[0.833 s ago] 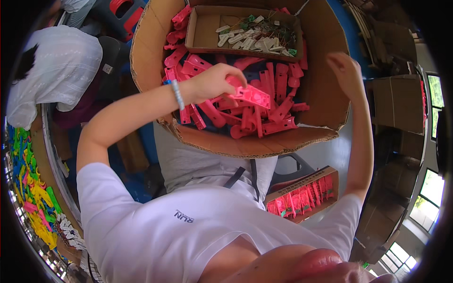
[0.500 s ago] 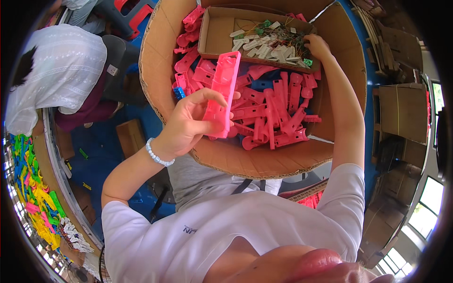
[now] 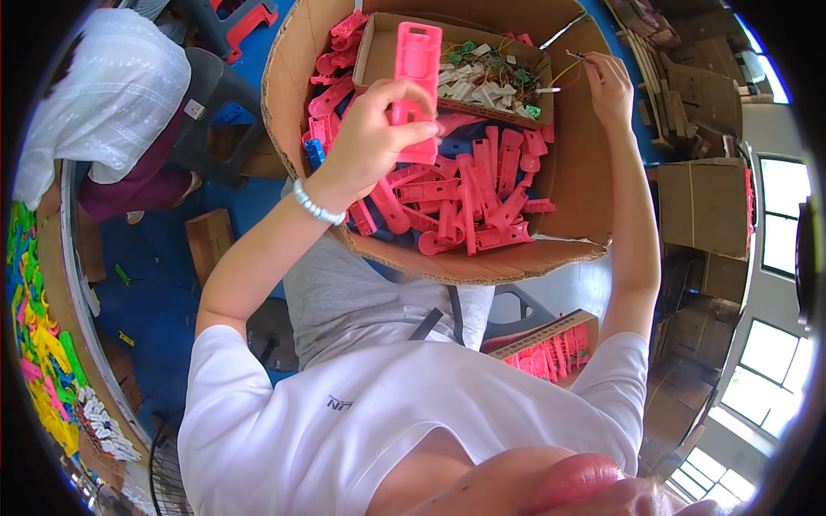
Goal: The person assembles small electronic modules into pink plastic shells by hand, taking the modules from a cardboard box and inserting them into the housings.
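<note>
Left hand [image 3: 374, 129] gripping a pink plastic casing [image 3: 420, 58], right hand [image 3: 611, 84] pinching wires [image 3: 565, 74]

The left hand is clamping firmly around the casing, above the large cardboard box [image 3: 482, 273]. Near the box's right wall, the right hand is pinching thin red and yellow wires, with a small white piece [image 3: 548, 89] showing at their other end. More pink parts [image 3: 430, 191] are lying below, beside a shallow cardboard tray [image 3: 372, 64].

The carton [image 3: 575, 163] bars the sides; the pile [image 3: 509, 163] is open above at right. The tray [image 3: 379, 64] blocks its far end, the left grip [image 3: 379, 129] and pink part [image 3: 419, 53] its left, wires [image 3: 568, 72] the gap beside the right grip [image 3: 609, 86].
</note>
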Demonstrator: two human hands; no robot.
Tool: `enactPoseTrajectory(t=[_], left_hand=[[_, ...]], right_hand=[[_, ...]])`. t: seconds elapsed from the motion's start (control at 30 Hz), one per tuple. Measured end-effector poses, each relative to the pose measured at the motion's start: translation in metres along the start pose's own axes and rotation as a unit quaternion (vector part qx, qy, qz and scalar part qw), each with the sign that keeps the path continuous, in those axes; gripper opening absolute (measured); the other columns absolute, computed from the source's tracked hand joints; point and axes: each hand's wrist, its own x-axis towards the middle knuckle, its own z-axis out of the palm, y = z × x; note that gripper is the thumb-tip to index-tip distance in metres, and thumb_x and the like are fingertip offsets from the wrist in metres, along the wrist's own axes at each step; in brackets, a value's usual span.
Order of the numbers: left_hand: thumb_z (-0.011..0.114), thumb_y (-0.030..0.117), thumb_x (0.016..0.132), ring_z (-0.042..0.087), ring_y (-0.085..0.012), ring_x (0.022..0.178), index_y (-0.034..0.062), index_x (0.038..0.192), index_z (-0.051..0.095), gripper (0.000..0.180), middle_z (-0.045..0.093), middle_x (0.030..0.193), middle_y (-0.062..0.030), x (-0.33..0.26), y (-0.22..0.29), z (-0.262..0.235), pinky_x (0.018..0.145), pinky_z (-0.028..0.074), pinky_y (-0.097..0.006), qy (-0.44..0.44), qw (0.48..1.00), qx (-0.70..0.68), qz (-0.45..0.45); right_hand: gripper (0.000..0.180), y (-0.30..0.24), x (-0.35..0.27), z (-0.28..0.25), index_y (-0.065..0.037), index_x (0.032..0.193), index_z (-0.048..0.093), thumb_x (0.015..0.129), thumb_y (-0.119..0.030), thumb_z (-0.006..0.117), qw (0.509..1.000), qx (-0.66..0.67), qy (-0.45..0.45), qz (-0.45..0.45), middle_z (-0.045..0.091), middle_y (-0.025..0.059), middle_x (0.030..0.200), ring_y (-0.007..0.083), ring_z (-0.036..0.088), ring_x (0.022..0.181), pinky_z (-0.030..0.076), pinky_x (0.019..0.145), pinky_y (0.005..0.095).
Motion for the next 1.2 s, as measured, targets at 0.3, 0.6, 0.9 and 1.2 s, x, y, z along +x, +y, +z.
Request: enactPoseTrajectory(t=[0.3,0.6,0.9,1.2], left_hand=[[0.073,0.018,0.083,0.052,-0.0251,0.110,0.0064,0.110,0.068,0.029,0.051,0.109,-0.0121,0.060,0.012,0.043,0.096,0.040,-0.036,0.091,0.927,0.264,0.251],[0.074,0.017,0.080,0.060,-0.0259,0.095,0.0065,0.098,0.073,0.021,0.055,0.104,-0.0119,0.091,-0.014,0.043,0.083,0.048,-0.036,0.146,0.914,0.203,0.320],[0.067,0.016,0.079,0.057,-0.0239,0.097,0.0086,0.102,0.059,0.026,0.060,0.098,-0.0117,0.092,-0.008,0.030,0.084,0.044,-0.032,0.161,0.912,0.299,0.229],[0.048,0.009,0.090,0.048,-0.0079,0.062,0.0014,0.100,0.059,0.016,0.058,0.077,-0.0018,0.097,-0.021,0.037,0.057,0.038,-0.027,0.158,0.951,0.023,0.266]], right_hand=[[0.019,-0.114,0.045,-0.042,0.005,0.105,0.065,0.086,0.004,0.064,0.754,0.576,0.013,0.317,0.069,0.0095,0.093,0.0144,0.064,0.077,0.052,0.070,0.0252],[0.017,-0.148,0.051,-0.012,0.007,0.102,0.066,0.086,0.004,0.064,0.666,0.647,0.069,0.364,0.069,0.0119,0.088,0.0171,0.067,0.073,0.055,0.071,0.0276],[0.016,-0.146,0.038,0.003,0.007,0.106,0.061,0.091,-0.001,0.060,0.578,0.695,0.064,0.423,0.065,0.0104,0.093,0.0165,0.065,0.079,0.055,0.070,0.0291],[0.015,-0.184,0.048,0.013,0.005,0.101,0.063,0.090,-0.004,0.063,0.603,0.681,0.031,0.414,0.064,0.0087,0.110,0.0147,0.063,0.096,0.055,0.081,0.0306]])
